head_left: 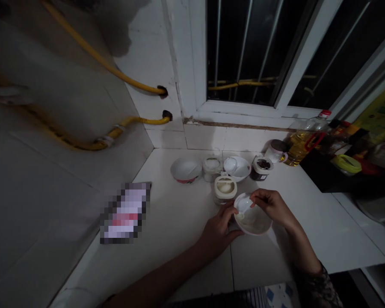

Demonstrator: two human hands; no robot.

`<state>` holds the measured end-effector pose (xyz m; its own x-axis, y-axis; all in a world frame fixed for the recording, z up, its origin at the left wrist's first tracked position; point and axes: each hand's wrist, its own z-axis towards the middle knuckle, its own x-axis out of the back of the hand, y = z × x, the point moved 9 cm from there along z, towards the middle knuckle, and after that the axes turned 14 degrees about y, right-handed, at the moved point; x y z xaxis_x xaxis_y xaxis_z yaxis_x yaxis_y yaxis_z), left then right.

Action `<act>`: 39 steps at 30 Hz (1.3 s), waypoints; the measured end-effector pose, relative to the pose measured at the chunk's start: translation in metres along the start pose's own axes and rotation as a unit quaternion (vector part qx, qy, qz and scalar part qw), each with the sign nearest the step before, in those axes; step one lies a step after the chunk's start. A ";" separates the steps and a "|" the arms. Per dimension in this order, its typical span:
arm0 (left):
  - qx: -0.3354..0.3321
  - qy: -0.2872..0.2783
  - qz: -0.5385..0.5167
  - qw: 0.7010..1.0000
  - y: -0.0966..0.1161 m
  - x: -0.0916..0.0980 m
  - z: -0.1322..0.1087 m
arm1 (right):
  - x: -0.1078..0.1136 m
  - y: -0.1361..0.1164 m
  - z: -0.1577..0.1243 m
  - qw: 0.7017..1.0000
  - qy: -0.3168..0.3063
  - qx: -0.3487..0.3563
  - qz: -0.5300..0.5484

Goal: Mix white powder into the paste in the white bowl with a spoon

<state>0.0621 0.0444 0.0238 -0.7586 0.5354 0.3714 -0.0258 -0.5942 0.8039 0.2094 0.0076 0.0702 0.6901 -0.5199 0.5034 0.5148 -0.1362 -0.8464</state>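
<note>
My left hand (220,224) grips the rim and side of a small white bowl (263,222), its thumb at the near edge. Pale, whitish contents lie inside, too dim to make out. Between the fingertips of my right hand (269,203) is what looks like a white spoon (244,203), over the far left part of the bowl. Just behind the bowl stands a square clear jar with a cream-coloured lid (225,187).
Behind are a white bowl (186,167), another bowl (242,167), a clear jar (211,169) and a dark-filled jar (261,167). A lidded mug (276,150) and an oil bottle (297,145) stand right. A blurred-out object (125,214) lies left.
</note>
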 end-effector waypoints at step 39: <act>-0.035 0.013 0.019 0.999 0.009 0.003 0.003 | 0.004 -0.063 -0.004 0.942 0.197 0.244 -0.120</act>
<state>0.0614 0.0425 0.0336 -0.7760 0.4974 0.3879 -0.0415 -0.6538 0.7555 0.1779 0.0107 0.1254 0.3308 -0.8093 0.4855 0.8714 0.0644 -0.4864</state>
